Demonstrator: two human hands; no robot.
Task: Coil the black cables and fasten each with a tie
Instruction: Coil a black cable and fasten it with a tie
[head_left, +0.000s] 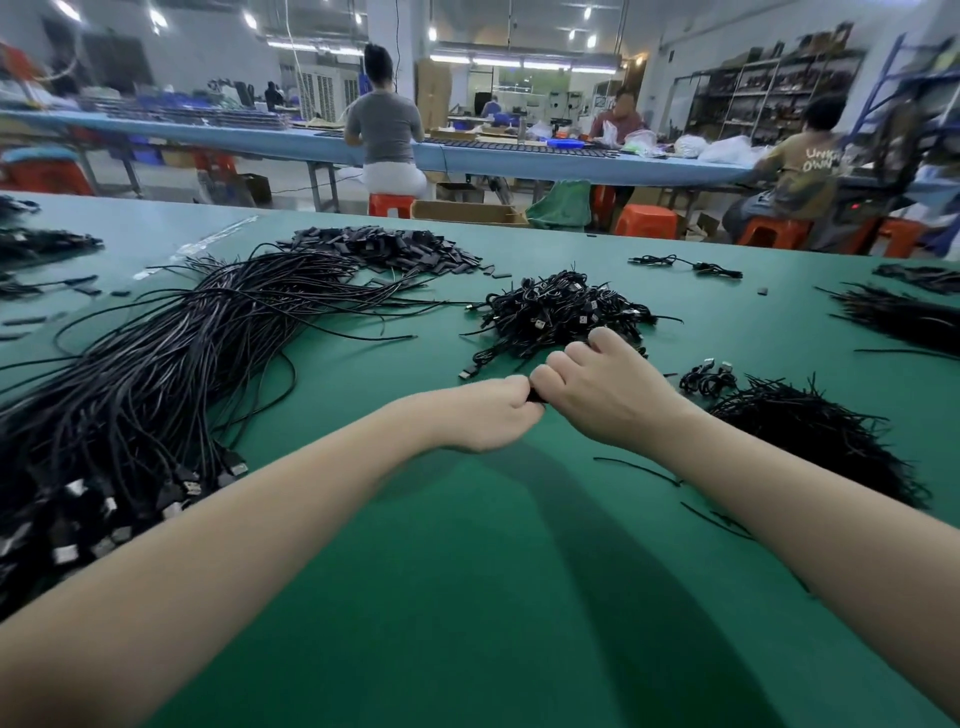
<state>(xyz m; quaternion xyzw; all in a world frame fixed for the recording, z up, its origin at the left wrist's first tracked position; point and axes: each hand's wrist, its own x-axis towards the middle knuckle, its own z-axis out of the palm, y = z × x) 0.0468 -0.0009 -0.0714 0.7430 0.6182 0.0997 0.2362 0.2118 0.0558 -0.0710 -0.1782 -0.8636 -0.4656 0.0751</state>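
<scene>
I sit in a factory assembly hall — long blue workbenches (519, 158), seated workers (385, 130) on orange stools (647, 221), stocked shelving (769, 98).

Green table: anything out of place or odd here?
Nothing alarming. A few loose ties lie strayed from the tie pile, and both hands, left hand and right hand, grip one small black bundle.

Both hands, left hand (485, 413) and right hand (605, 392), are meeting knuckle to knuckle, pinching a black cable (535, 397) above the green bench (467, 597).
</scene>
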